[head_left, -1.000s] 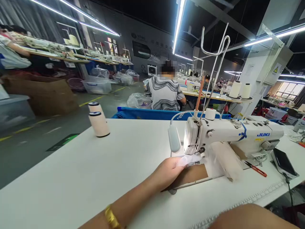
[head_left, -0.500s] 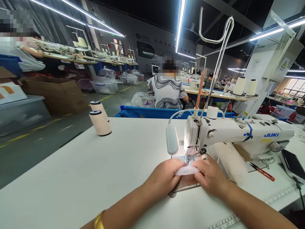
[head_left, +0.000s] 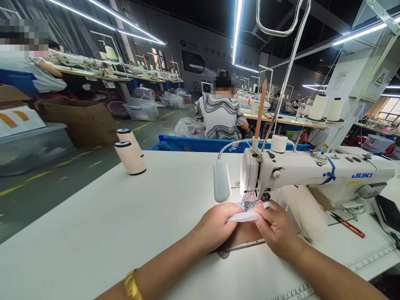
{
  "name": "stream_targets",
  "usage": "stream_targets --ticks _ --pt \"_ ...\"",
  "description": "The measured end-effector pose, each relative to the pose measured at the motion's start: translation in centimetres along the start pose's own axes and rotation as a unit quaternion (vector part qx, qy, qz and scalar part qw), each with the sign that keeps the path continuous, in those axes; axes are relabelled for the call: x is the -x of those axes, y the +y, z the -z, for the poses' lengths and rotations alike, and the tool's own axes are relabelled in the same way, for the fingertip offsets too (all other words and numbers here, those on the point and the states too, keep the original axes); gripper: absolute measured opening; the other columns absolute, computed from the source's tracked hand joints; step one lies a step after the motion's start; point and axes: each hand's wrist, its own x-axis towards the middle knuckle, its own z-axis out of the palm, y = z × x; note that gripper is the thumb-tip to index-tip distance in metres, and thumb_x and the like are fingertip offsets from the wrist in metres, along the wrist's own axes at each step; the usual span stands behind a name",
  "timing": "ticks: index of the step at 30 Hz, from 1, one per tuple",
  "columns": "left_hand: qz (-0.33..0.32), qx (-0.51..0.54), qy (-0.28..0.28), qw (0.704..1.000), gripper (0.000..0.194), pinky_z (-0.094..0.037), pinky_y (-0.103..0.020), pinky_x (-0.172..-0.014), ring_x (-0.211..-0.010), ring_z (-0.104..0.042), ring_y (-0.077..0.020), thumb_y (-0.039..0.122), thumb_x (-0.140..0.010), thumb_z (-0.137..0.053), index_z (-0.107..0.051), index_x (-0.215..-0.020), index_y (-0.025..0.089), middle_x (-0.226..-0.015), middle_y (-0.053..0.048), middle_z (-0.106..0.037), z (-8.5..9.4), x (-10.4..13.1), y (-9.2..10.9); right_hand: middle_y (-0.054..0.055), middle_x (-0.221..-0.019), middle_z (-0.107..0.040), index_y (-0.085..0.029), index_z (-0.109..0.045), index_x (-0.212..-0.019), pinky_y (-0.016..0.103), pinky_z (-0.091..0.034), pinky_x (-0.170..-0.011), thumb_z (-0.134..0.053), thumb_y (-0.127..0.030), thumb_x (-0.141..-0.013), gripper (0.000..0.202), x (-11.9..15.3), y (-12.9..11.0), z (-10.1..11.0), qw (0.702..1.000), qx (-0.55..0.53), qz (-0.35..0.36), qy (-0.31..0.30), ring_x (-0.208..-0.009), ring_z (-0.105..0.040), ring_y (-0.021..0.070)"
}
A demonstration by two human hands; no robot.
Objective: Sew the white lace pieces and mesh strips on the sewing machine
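A small piece of white fabric (head_left: 244, 216) stretches between my two hands, just in front of the presser foot of the white sewing machine (head_left: 300, 166). My left hand (head_left: 218, 225) pinches its left end, thumb on top. At the right end, my right hand (head_left: 276, 227) grips it between thumb and fingers, close to the needle area. Part of the fabric edge is hidden by my fingers. Below it lies a brownish plate (head_left: 246, 234) set in the table. A lamp (head_left: 221, 181) on a bent neck lights the needle from the left.
Two cream thread cones (head_left: 130, 156) stand at the table's far left edge. Red-handled thread snips (head_left: 348, 225) and a dark device (head_left: 387, 212) lie on the right. Beige cloth (head_left: 300, 212) sits under the machine arm. A co-worker (head_left: 220, 114) sits ahead, back turned.
The view has shifted slightly. The fabric between my hands now looks narrower and sits a little nearer the presser foot. Both hands keep their hold.
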Motion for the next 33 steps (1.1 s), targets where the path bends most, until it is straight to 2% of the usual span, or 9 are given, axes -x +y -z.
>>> stream_targets --ticks 4,9,12,17,24,30,33 --pt "0.008 0.018 -0.020 1.000 0.031 -0.052 -0.029 -0.070 -0.079 -0.070 -0.0224 0.027 -0.074 -0.048 -0.079 -0.079 0.023 -0.081 -0.002 -0.075 0.0 -0.1 0.1 0.004 -0.094 -0.072 -0.025 -0.069 -0.105 0.031 -0.052 -0.078 -0.049 -0.022 -0.107 0.021 0.1 -0.1 0.1 1.000 -0.001 -0.006 -0.019 -0.088 -0.066 0.0216" --pt "0.034 0.035 -0.011 0.999 0.026 -0.043 -0.027 -0.061 -0.070 -0.061 -0.0199 0.038 -0.081 -0.052 -0.073 -0.073 0.023 -0.070 0.000 -0.066 -0.6 0.1 0.8 0.003 -0.092 -0.074 -0.025 -0.067 -0.099 0.031 -0.051 -0.077 -0.047 -0.022 -0.107 0.022 -0.1 -0.4 -0.2 0.999 -0.009 -0.024 -0.031 -0.086 -0.067 0.0215" --pt "0.038 0.041 -0.003 0.998 0.025 -0.040 -0.027 -0.059 -0.067 -0.055 -0.0185 0.039 -0.080 -0.052 -0.063 -0.066 0.022 -0.066 0.001 -0.059 -1.0 0.1 1.0 0.003 -0.089 -0.073 -0.025 -0.066 -0.098 0.031 -0.051 -0.076 -0.047 -0.022 -0.108 0.022 -0.1 -0.4 -0.4 0.999 -0.002 -0.020 -0.026 -0.084 -0.066 0.0213" --pt "0.030 0.049 -0.003 0.998 0.015 -0.036 -0.027 -0.058 -0.064 -0.047 -0.0163 0.032 -0.072 -0.049 -0.044 -0.062 0.022 -0.064 0.003 -0.050 -1.1 0.0 0.7 0.004 -0.092 -0.074 -0.024 -0.068 -0.098 0.032 -0.053 -0.077 -0.045 -0.025 -0.110 0.025 -0.2 -0.1 -0.5 1.000 0.001 -0.027 -0.007 -0.084 -0.068 0.0213" --pt "0.046 0.044 -0.004 0.998 0.016 -0.037 -0.028 -0.058 -0.065 -0.050 -0.0171 0.035 -0.075 -0.051 -0.051 -0.065 0.022 -0.066 0.003 -0.051 -0.8 0.3 1.1 0.004 -0.090 -0.074 -0.024 -0.067 -0.097 0.032 -0.053 -0.075 -0.044 -0.022 -0.108 0.025 -0.2 -0.3 -0.5 1.000 0.004 -0.017 -0.002 -0.083 -0.068 0.0216" --pt "0.041 0.029 0.007 0.999 0.013 -0.037 -0.028 -0.058 -0.065 -0.050 -0.0170 0.031 -0.071 -0.049 -0.043 -0.063 0.023 -0.066 0.003 -0.051 -0.9 0.3 1.0 0.004 -0.088 -0.073 -0.023 -0.066 -0.095 0.032 -0.054 -0.073 -0.045 -0.023 -0.108 0.025 -0.2 -0.4 -0.6 1.000 -0.005 -0.022 0.012 -0.081 -0.068 0.0213" --pt "0.040 0.021 0.014 0.999 0.009 -0.038 -0.028 -0.058 -0.066 -0.054 -0.0181 0.030 -0.073 -0.051 -0.050 -0.067 0.023 -0.068 0.003 -0.056 -1.0 0.2 1.0 0.005 -0.089 -0.074 -0.023 -0.067 -0.096 0.032 -0.055 -0.074 -0.045 -0.023 -0.108 0.025 -0.2 -0.4 -0.7 1.000 -0.003 -0.026 0.012 -0.082 -0.068 0.0213"
